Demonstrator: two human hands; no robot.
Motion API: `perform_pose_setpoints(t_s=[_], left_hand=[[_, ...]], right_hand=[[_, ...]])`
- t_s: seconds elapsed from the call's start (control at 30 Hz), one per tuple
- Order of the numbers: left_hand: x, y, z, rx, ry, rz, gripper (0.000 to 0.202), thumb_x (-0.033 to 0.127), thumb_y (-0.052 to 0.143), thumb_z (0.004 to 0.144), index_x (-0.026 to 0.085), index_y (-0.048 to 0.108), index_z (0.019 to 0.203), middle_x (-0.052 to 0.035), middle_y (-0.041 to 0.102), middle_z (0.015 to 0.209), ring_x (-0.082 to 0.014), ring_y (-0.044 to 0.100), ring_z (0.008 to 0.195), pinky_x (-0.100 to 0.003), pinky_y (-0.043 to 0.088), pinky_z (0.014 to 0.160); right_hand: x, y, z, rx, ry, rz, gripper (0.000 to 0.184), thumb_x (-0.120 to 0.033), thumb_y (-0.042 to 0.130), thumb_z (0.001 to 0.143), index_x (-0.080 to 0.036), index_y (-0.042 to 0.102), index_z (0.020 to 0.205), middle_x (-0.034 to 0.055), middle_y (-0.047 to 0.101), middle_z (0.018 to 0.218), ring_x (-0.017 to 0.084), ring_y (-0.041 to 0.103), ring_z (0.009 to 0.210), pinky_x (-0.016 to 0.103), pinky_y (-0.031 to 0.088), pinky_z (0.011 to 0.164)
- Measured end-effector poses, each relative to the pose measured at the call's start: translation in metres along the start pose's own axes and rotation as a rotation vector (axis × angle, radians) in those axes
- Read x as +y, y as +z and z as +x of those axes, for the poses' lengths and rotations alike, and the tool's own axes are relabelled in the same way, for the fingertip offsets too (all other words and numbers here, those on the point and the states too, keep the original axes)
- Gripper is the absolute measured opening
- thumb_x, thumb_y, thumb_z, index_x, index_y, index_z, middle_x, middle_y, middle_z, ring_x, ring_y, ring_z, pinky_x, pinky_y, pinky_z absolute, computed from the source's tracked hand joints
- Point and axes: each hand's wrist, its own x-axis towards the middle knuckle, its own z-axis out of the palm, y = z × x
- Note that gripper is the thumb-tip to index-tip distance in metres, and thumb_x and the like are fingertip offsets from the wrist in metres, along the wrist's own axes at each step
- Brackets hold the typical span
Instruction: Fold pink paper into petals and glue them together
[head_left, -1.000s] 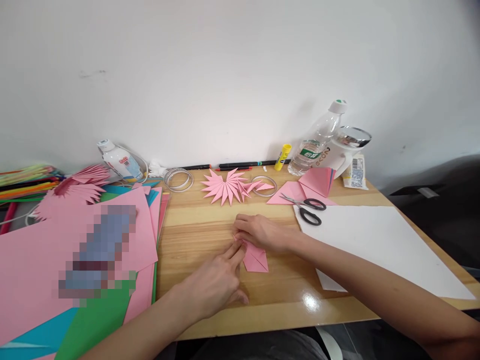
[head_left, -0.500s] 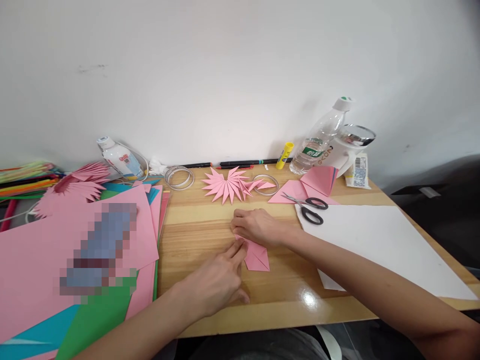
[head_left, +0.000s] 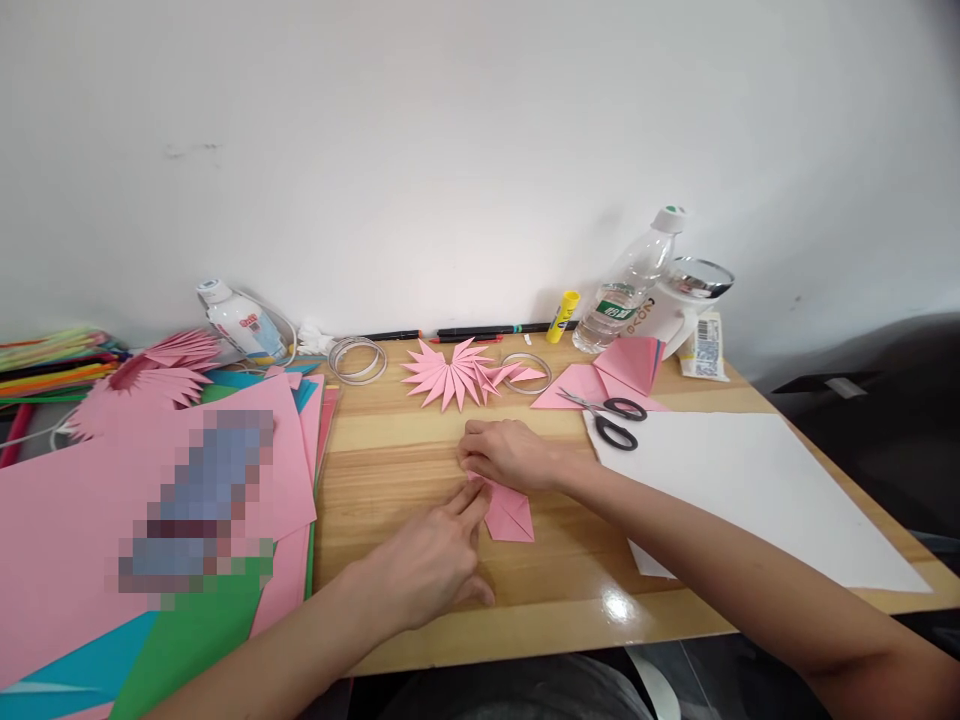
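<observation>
A small folded piece of pink paper (head_left: 511,515) lies flat on the table, with creases and a slanted flap showing at its near right end. My left hand (head_left: 435,550) reaches in from the left. Its index and middle fingers are stretched onto the paper's left side, and the thumb rests apart on the tabletop. At the paper's far end is my right hand (head_left: 504,452), closed, with curled fingers pinching or pressing the upper edge. That edge and the right fingertips are partly hidden.
Behind my hands lie a pink folded-paper fan (head_left: 450,375) and tape rolls (head_left: 358,360). Scissors (head_left: 619,430) rest by white paper (head_left: 735,490). A glue stick (head_left: 563,317), bottle (head_left: 630,285) and mug (head_left: 686,300) stand at the back. Coloured sheets (head_left: 289,480) cover the left.
Both hands stay on the pink paper, nearly unmoved. The view has shifted slightly, so things at the right appear a little farther left.
</observation>
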Motion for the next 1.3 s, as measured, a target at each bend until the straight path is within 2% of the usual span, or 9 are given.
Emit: perform_pose_setpoints(t_s=[0.17, 0.27, 0.3, 0.37, 0.5, 0.67, 0.8, 1.03, 1.3], left_hand=[[0.002, -0.003, 0.002, -0.059, -0.020, 0.012, 0.062, 0.049, 0.063, 0.071, 0.004, 0.057, 0.113, -0.0217, 0.044, 0.132, -0.0294, 0.034, 0.128, -0.032, 0.033, 0.103], [0.004, -0.005, 0.002, -0.074, -0.044, 0.015, 0.066, 0.048, 0.062, 0.072, -0.002, 0.054, 0.116, -0.0239, 0.042, 0.133, -0.0300, 0.035, 0.127, -0.032, 0.033, 0.102], [0.005, -0.005, 0.002, -0.070, -0.047, 0.017, 0.066, 0.048, 0.062, 0.073, -0.002, 0.053, 0.116, -0.0237, 0.043, 0.133, -0.0299, 0.036, 0.127, -0.033, 0.033, 0.102], [0.006, -0.006, 0.002, -0.059, -0.043, 0.023, 0.064, 0.048, 0.061, 0.073, 0.000, 0.056, 0.114, -0.0226, 0.044, 0.132, -0.0296, 0.037, 0.126, -0.033, 0.033, 0.103], [0.004, -0.007, 0.001, -0.038, -0.029, 0.034, 0.063, 0.050, 0.059, 0.074, 0.002, 0.057, 0.113, -0.0214, 0.047, 0.130, -0.0296, 0.038, 0.125, -0.035, 0.032, 0.103], [-0.003, -0.004, -0.004, 0.033, -0.005, 0.033, 0.057, 0.051, 0.056, 0.075, 0.007, 0.060, 0.111, -0.0174, 0.049, 0.130, -0.0325, 0.032, 0.128, -0.041, 0.031, 0.104], [-0.005, -0.003, -0.005, 0.027, 0.013, 0.025, 0.057, 0.052, 0.054, 0.077, 0.007, 0.060, 0.111, -0.0161, 0.049, 0.130, -0.0345, 0.030, 0.128, -0.042, 0.031, 0.104], [-0.006, -0.004, -0.003, 0.034, 0.029, 0.013, 0.063, 0.052, 0.057, 0.074, 0.008, 0.054, 0.119, -0.0167, 0.047, 0.131, -0.0326, 0.029, 0.130, -0.043, 0.024, 0.108], [-0.004, -0.003, -0.001, -0.009, 0.014, 0.048, 0.067, 0.054, 0.055, 0.075, 0.004, 0.052, 0.120, -0.0195, 0.045, 0.132, -0.0337, 0.030, 0.129, -0.043, 0.022, 0.108]], right_hand=[[-0.001, -0.001, 0.006, 0.019, 0.102, 0.037, 0.015, -0.019, 0.044, 0.083, -0.017, 0.059, 0.079, 0.0025, 0.061, 0.080, 0.012, 0.053, 0.068, 0.021, 0.029, 0.055], [0.003, -0.007, 0.005, -0.102, 0.044, 0.198, 0.015, -0.017, 0.044, 0.081, -0.016, 0.058, 0.079, 0.0007, 0.060, 0.072, 0.010, 0.053, 0.063, 0.019, 0.032, 0.055], [0.002, -0.008, 0.004, -0.130, 0.006, 0.212, 0.013, -0.018, 0.046, 0.080, -0.016, 0.059, 0.077, 0.0010, 0.060, 0.074, 0.010, 0.053, 0.063, 0.019, 0.032, 0.056], [-0.001, -0.008, 0.005, -0.087, 0.005, 0.145, 0.011, -0.018, 0.051, 0.077, -0.016, 0.061, 0.074, 0.0033, 0.060, 0.080, 0.012, 0.053, 0.067, 0.020, 0.032, 0.058], [-0.010, -0.006, 0.008, 0.041, 0.167, 0.131, 0.016, -0.018, 0.047, 0.079, -0.015, 0.062, 0.079, 0.0050, 0.061, 0.079, 0.013, 0.052, 0.068, 0.021, 0.032, 0.058], [0.001, -0.008, 0.000, -0.048, 0.109, 0.235, 0.018, -0.019, 0.045, 0.080, -0.013, 0.062, 0.077, -0.0006, 0.059, 0.064, 0.008, 0.046, 0.054, 0.017, 0.030, 0.049], [0.006, -0.008, -0.005, -0.087, 0.064, 0.159, 0.017, -0.019, 0.050, 0.075, -0.014, 0.063, 0.067, -0.0002, 0.058, 0.059, 0.008, 0.043, 0.051, 0.018, 0.028, 0.047], [-0.009, -0.012, -0.002, -0.156, 0.179, 0.040, 0.018, -0.016, 0.051, 0.072, -0.018, 0.068, 0.070, 0.0042, 0.068, 0.071, 0.013, 0.056, 0.060, 0.021, 0.034, 0.054], [-0.007, -0.006, -0.008, -0.142, 0.183, -0.001, 0.020, -0.017, 0.049, 0.073, -0.019, 0.069, 0.072, 0.0056, 0.069, 0.074, 0.016, 0.059, 0.066, 0.022, 0.035, 0.057]])
